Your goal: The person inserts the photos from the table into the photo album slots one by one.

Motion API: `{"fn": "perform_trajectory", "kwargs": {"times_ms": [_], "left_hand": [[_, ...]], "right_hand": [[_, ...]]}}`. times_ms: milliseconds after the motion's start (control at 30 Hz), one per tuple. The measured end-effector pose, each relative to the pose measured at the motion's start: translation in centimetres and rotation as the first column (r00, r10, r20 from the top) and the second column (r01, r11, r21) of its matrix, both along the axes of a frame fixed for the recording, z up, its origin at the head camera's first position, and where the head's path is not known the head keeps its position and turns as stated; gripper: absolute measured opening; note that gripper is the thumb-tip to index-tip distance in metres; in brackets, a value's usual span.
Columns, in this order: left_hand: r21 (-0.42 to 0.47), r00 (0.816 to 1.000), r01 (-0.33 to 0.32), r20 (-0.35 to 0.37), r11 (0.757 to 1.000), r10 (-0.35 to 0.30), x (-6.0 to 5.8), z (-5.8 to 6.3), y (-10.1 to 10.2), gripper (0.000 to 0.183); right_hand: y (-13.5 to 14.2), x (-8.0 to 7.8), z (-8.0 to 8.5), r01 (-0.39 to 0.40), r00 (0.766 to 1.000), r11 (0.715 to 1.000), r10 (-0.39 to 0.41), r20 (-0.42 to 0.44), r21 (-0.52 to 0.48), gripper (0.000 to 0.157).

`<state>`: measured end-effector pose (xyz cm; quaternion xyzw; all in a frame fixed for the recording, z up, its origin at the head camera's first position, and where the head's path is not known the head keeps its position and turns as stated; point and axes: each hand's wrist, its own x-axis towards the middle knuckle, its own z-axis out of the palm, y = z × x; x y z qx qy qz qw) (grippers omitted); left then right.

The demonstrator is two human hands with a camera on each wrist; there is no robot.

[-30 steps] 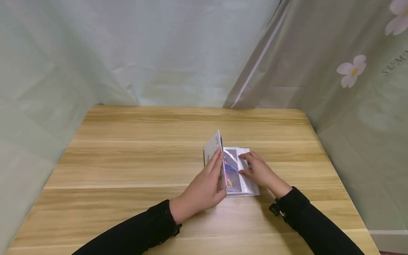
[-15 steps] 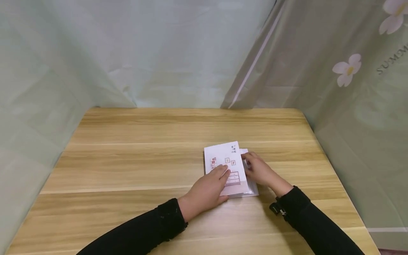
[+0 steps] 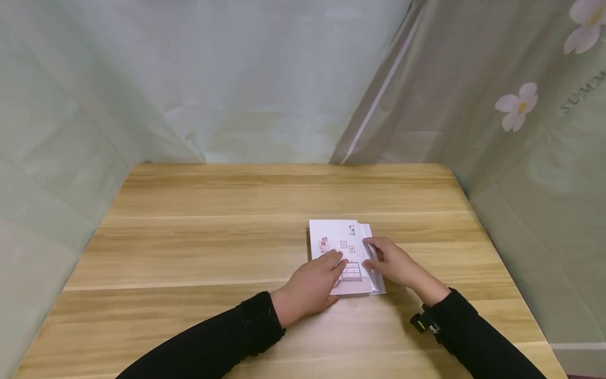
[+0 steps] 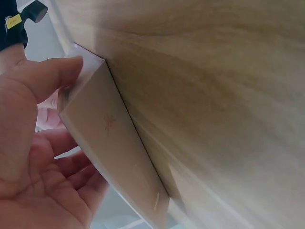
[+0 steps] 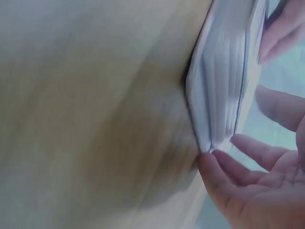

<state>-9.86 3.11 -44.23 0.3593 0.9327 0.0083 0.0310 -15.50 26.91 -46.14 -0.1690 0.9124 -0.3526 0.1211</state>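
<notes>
A small photo album [image 3: 331, 229] with a white printed cover lies closed on the wooden table, its clear-sleeved pages sticking out along the right side. My left hand [image 3: 312, 281] rests on the cover with its fingers laid over it. In the left wrist view, the left thumb [image 4: 71, 71] touches the album's near end beside the spine [image 4: 112, 129]. At the right edge is my right hand [image 3: 395, 265], thumb and forefinger apart. The right wrist view has its fingertips [image 5: 209, 164] against a corner of the page stack [image 5: 224, 81].
The wooden table [image 3: 189, 237] reaches out around the album on all sides. Pale curtains [image 3: 265, 79] hang behind it and along both sides, the right one printed with flowers [image 3: 518, 108]. A dark strap with a small device [image 3: 426, 322] is on the right wrist.
The album's front cover, first held upright by my left hand over a photo page, has swung down to the right and lies flat. My right hand has shifted slightly towards me along the page edge.
</notes>
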Motion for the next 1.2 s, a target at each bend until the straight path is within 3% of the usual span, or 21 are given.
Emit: {"fn": "perform_trajectory", "kwargs": {"times_ms": [267,833,1200], "left_hand": [[-0.004,1.0,-0.009,0.026,1.0,0.009,-0.1,0.0,-0.2,0.071],[0.067,0.996,-0.04,0.085,0.997,0.034,0.4,0.5,-4.3,0.072],[0.093,0.996,-0.021,0.089,0.995,0.013,0.0,0.7,-4.9,0.074]], "right_hand": [[-1.0,0.6,0.1,0.01,1.0,0.999,-0.009,-0.008,0.032,0.057],[-4.7,1.0,0.2,-0.041,0.999,0.994,0.044,-0.025,0.099,0.062],[-5.2,0.8,0.4,-0.051,0.998,0.991,0.057,-0.041,0.125,0.061]]}}
